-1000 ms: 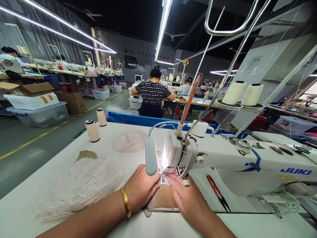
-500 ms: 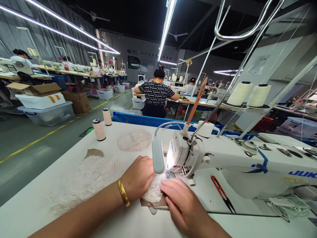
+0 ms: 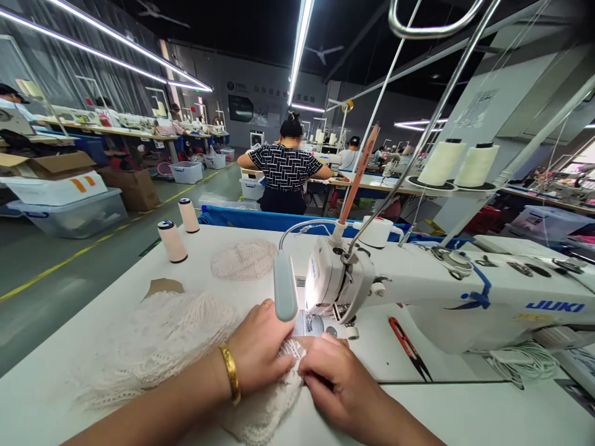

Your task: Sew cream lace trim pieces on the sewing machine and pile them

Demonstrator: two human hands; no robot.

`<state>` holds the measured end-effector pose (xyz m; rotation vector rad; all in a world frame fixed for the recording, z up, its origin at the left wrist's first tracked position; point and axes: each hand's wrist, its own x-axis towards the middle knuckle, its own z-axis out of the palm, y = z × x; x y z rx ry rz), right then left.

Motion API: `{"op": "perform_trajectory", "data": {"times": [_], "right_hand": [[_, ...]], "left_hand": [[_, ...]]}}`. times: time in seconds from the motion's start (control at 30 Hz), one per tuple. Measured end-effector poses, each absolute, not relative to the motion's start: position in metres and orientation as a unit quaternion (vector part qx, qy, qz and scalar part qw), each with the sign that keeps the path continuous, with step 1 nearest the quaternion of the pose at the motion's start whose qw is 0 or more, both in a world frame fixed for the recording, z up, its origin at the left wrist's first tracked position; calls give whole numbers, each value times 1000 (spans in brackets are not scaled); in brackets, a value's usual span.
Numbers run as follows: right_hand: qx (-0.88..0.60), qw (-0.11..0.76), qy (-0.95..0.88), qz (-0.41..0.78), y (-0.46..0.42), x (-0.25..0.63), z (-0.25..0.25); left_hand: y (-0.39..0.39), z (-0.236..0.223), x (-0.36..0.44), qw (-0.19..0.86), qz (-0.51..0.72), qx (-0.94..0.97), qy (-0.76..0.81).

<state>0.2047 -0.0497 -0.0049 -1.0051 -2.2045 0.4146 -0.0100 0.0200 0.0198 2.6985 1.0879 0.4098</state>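
Note:
In front of the needle of a white sewing machine (image 3: 346, 272), a piece of white lace (image 3: 274, 406) lies on the table, partly under my hands. My left hand (image 3: 260, 341) has its thumb and fingers closed on the lace's upper left edge. At the lace's right edge, my right hand (image 3: 334, 378) is curled with thumb and fingertips pinching it. A strip of brown material shows between the hands and the needle plate (image 3: 302, 323). To the left lies a heap of white lace (image 3: 162, 347), with brown card (image 3: 163, 287) behind it.
Another lace bundle (image 3: 244, 259) lies behind my left hand. Two thread cones, one here (image 3: 172, 241), stand at the table's left edge. Red thread snips (image 3: 409, 347) lie under the machine arm. A grey lamp (image 3: 285, 286) hangs beside the needle. A person (image 3: 290, 167) sits ahead.
The lace has come away from the needle towards me, and more of it shows below my hands. My right hand's fingers have gone from lying flat to pinching. The view has shifted slightly.

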Motion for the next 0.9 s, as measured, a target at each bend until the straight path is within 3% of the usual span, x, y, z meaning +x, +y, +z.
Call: {"op": "perform_trajectory", "data": {"times": [0.17, 0.43, 0.73, 0.9], "right_hand": [[-435, 354, -795, 231, -48, 206, 0], [-508, 394, -726, 244, -47, 205, -16], [-539, 395, -702, 244, -49, 203, -10], [-492, 425, -745, 145, -49, 203, -15]], "left_hand": [[20, 19, 1, 287, 199, 857, 379], [13, 15, 5, 405, 210, 792, 406], [11, 3, 6, 423, 216, 784, 401], [8, 1, 6, 422, 237, 785, 387]]}}
